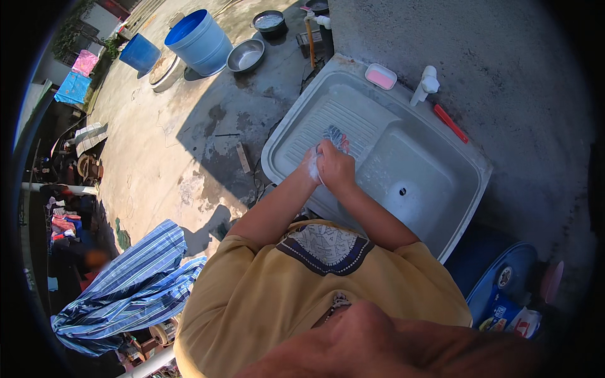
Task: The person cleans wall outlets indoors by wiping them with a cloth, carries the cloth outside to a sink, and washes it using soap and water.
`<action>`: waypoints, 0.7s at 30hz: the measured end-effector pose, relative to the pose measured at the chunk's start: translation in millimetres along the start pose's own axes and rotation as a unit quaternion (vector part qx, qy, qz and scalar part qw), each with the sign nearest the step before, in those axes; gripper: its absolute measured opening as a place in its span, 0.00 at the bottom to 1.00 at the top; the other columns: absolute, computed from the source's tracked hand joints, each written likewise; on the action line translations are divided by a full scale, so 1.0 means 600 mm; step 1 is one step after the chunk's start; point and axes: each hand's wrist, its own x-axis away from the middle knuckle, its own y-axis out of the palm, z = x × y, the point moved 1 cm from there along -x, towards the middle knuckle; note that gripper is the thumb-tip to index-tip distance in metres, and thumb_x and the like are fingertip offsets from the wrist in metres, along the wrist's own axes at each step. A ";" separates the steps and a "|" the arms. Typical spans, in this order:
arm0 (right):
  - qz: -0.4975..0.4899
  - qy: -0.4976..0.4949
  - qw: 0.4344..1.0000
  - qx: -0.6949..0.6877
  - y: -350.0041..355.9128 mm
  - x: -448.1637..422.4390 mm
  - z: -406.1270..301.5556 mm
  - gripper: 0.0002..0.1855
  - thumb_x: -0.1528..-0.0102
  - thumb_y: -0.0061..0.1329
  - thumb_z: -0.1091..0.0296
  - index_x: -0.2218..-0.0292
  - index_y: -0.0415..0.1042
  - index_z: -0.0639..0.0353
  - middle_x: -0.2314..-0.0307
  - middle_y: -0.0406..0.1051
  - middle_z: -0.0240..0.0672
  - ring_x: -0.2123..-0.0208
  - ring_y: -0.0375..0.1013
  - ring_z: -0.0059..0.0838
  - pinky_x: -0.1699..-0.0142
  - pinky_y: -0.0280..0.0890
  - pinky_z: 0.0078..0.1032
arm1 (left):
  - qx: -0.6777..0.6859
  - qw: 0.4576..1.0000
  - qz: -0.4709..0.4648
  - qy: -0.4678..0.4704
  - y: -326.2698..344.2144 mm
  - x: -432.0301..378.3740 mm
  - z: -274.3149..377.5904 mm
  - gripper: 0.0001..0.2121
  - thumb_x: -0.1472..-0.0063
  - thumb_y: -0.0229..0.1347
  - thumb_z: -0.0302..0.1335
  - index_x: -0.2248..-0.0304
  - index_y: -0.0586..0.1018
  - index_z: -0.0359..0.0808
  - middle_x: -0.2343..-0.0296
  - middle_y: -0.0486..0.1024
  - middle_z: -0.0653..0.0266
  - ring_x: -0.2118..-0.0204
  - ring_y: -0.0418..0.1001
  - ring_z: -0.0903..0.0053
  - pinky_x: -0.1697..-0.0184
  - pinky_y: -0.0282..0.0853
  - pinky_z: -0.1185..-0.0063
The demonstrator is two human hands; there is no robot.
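Observation:
Both hands are together over the ribbed washboard (326,115) on the left side of a grey laundry sink (427,141). My left hand (310,159), with white suds about its wrist, grips a wet, bunched grey-blue cloth (334,134). Closed over the same cloth and pressed against the left, my right hand (338,164) hides most of the left fingers. The cloth's end sticks out beyond the knuckles. In the basin on the right, foam surrounds the drain hole (402,191).
On the sink's back ledge are a dish with pink soap (381,76), a white tap (425,85) and a red long-handled object (450,124). Beyond stand a metal basin (246,55), a black pot (269,23) and blue barrels (199,45). Striped fabric (137,283) hangs at left.

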 end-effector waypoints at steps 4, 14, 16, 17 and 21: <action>-0.014 0.101 0.993 -0.058 -0.005 -0.033 0.037 0.08 0.45 0.46 0.63 0.64 0.68 0.55 0.82 0.71 0.43 0.74 0.75 0.50 0.61 0.70 0.45 | -0.395 0.826 0.294 0.274 0.070 -0.013 -0.154 0.17 0.30 0.32 0.28 0.48 0.69 0.36 0.48 0.68 0.54 0.45 0.66 0.63 0.38 0.59 0.65; 0.035 0.063 0.995 -0.069 -0.017 -0.027 0.099 0.08 0.46 0.48 0.69 0.63 0.66 0.56 0.76 0.74 0.43 0.71 0.76 0.48 0.66 0.69 0.41 | -0.429 0.867 0.179 0.179 0.076 -0.001 -0.140 0.21 0.38 0.43 0.12 0.46 0.61 0.33 0.49 0.68 0.50 0.47 0.68 0.57 0.41 0.63 0.61; 0.070 0.112 0.984 -0.119 -0.002 -0.038 0.165 0.09 0.45 0.48 0.69 0.62 0.66 0.56 0.76 0.74 0.44 0.71 0.76 0.47 0.66 0.69 0.39 | -0.384 0.879 0.199 0.201 0.090 -0.007 -0.156 0.21 0.37 0.43 0.13 0.46 0.62 0.36 0.51 0.70 0.53 0.49 0.70 0.58 0.44 0.66 0.63; 0.006 0.090 0.975 -0.203 0.008 -0.030 0.191 0.11 0.44 0.48 0.69 0.59 0.66 0.55 0.75 0.74 0.43 0.70 0.76 0.42 0.64 0.69 0.36 | -0.384 0.880 0.201 0.196 0.091 -0.003 -0.156 0.21 0.37 0.43 0.13 0.46 0.62 0.36 0.51 0.70 0.53 0.49 0.70 0.58 0.44 0.66 0.63; -0.058 0.098 0.829 -0.548 -0.050 -0.009 0.117 0.09 0.40 0.47 0.70 0.56 0.67 0.56 0.70 0.72 0.29 0.68 0.71 0.23 0.64 0.65 0.24 | -0.529 0.805 0.178 0.201 0.111 0.011 -0.118 0.17 0.37 0.47 0.16 0.49 0.66 0.37 0.52 0.71 0.56 0.51 0.71 0.63 0.47 0.68 0.64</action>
